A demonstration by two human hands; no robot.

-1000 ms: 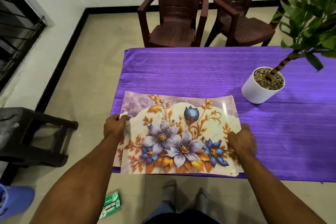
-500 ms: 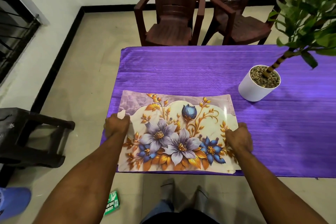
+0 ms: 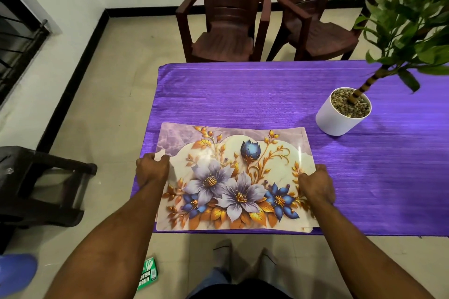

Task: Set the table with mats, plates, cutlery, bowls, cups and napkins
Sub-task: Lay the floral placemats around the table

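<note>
A floral mat [image 3: 233,177] with purple and blue flowers and gold leaves lies at the near left corner of the table with the purple cloth [image 3: 243,94]. More mat edges show under it at its lower right corner, so it looks like a stack. My left hand [image 3: 151,171] grips the mat's left edge, fingers curled around it. My right hand [image 3: 317,185] holds the mat's right edge. The far edge of the mat curls up slightly.
A white pot [image 3: 340,116] with a green plant [image 3: 408,14] stands on the table's right side. Two brown plastic chairs [image 3: 226,12] sit beyond the far edge. A dark stool [image 3: 41,184] stands on the floor at left, a green packet [image 3: 147,274] near my feet.
The view has shifted slightly, and both hands have stayed on the mat's side edges, with the mat in about the same place on the table.
</note>
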